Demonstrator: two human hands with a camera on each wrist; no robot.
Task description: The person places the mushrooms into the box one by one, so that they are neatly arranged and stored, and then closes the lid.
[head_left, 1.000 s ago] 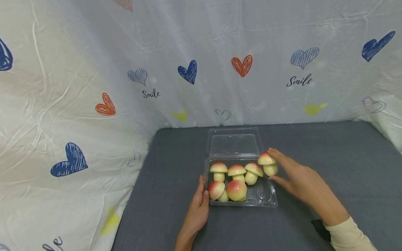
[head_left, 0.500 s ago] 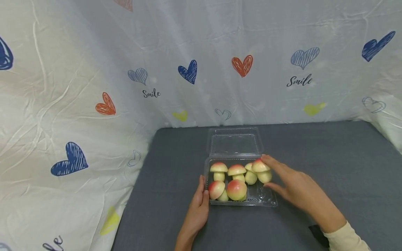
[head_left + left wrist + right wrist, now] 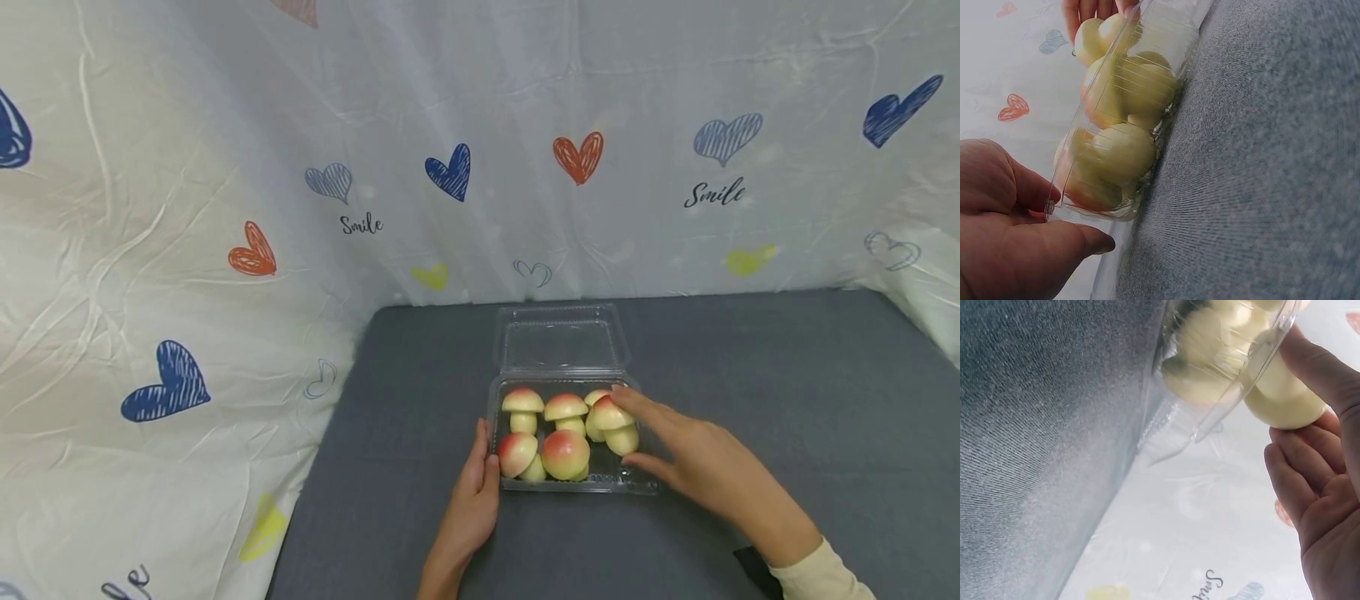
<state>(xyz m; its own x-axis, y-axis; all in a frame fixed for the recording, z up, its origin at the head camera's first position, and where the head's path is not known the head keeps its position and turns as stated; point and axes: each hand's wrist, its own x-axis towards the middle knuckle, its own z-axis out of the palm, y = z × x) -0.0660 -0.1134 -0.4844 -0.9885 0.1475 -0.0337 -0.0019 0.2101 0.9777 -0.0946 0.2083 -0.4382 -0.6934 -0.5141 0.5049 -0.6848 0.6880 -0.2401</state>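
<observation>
A clear plastic clamshell container (image 3: 618,479) lies on the table with its lid folded back. Several toy mushrooms with red-and-yellow caps and pale stems sit inside, including one front-left (image 3: 517,454) and one front-centre (image 3: 566,454). My right hand (image 3: 708,467) pinches another toy mushroom (image 3: 617,423) between thumb and fingers, over the container's right part. In the right wrist view this mushroom (image 3: 1285,400) is above the rim. It partly hides the back-right mushroom (image 3: 596,425). My left hand (image 3: 468,500) rests against the container's left side, fingers extended, touching the rim in the left wrist view.
The container stands on a table with a dark grey cloth (image 3: 750,367). A white curtain (image 3: 510,100) printed with hearts and "Smile" rises behind and to the left. The open lid (image 3: 558,337) lies toward the back. A dark object (image 3: 753,571) shows beneath the right wrist.
My right hand has carried its toy mushroom leftward and toward me, from over the container's right edge to inside its outline. My left hand has stayed in place.
</observation>
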